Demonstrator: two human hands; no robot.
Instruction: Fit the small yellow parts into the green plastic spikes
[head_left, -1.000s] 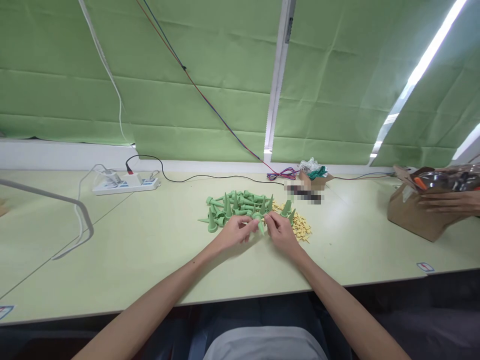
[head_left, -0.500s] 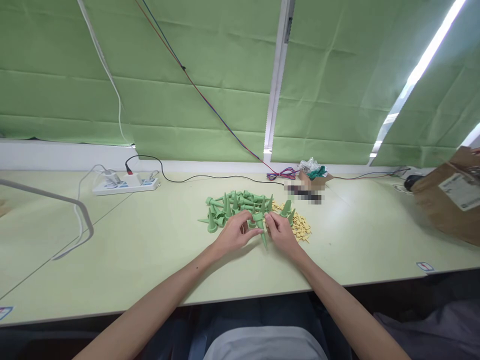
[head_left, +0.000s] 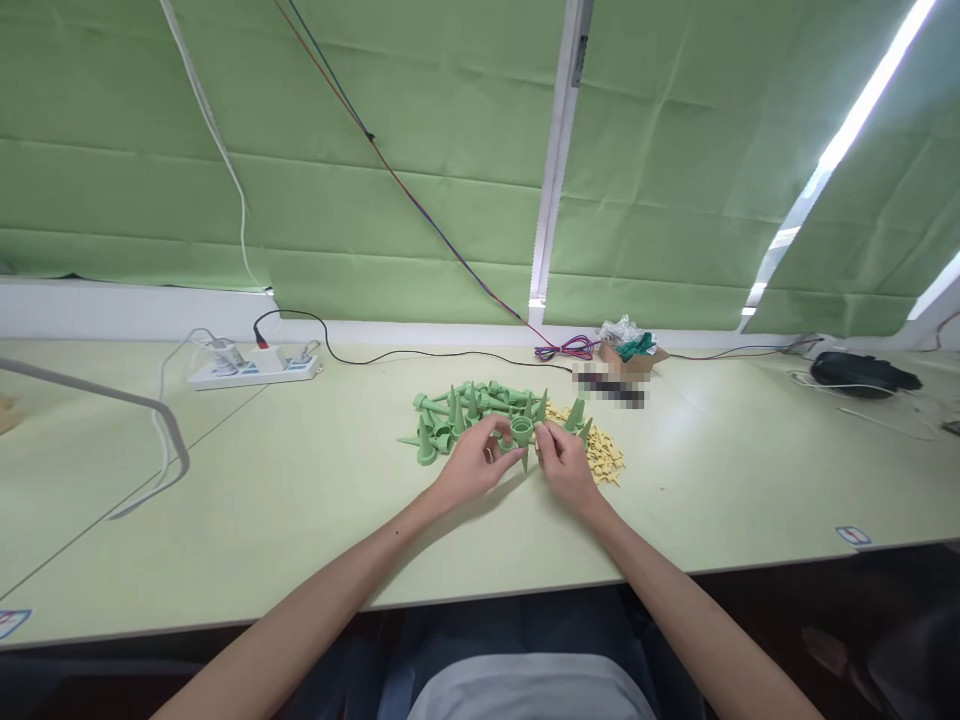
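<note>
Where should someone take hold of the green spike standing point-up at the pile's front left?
Probably by its tapered shaft, just above the wide base, pinching from the near side. The green spike stands upright, so its shaft is exposed, and other green pieces crowd behind it, making the near side look more open.

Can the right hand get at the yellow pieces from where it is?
Probably yes: the right hand is beside the yellow pieces, and nothing covers their right edge. Its fingers are close to the tip-down green cone; whether they hold something isn't clear.
</note>
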